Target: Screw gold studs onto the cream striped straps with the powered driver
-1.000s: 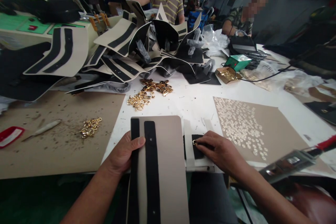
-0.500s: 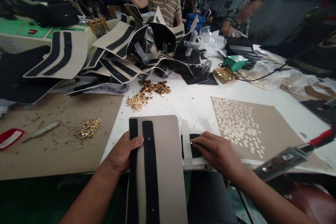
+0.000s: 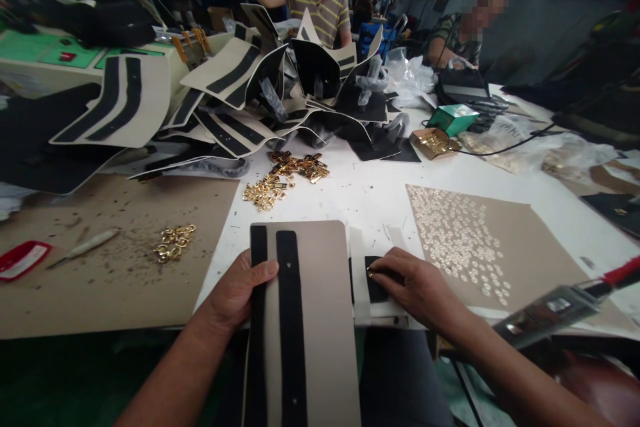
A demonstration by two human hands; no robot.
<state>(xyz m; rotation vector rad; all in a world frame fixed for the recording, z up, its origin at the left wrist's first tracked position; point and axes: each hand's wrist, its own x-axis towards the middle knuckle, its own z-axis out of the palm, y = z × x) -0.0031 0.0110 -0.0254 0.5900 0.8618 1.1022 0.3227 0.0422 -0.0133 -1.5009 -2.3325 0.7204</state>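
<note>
A beige panel with two black strips point(image 3: 323, 300) stands upright near the table's front edge, its lower part reaching below my view. My left hand point(image 3: 235, 290) grips its left side, thumb across the first black strip and fingers hidden behind. Small holes dot the wider strip. To the right, my right hand point(image 3: 413, 283) pinches a small gold metal piece point(image 3: 370, 273), mostly covered by the fingertips. The hand rests over a black pad point(image 3: 376, 288), which lies on the table with a strip of pale tape point(image 3: 359, 260) across it.
Gold fittings point(image 3: 265, 192) lie mid-table, and gold rings point(image 3: 173, 242) on brown board at left beside an awl point(image 3: 93, 245). Small washers point(image 3: 455, 233) cover a board at right. Striped panels point(image 3: 225, 73) are heaped behind. A grey tool point(image 3: 550, 310) juts in at right. Two people sit opposite.
The whole view has shifted slightly, with things appearing a little further right. My right fingers have turned the gold piece a little, so less of it shows. The left hand keeps its grip.
</note>
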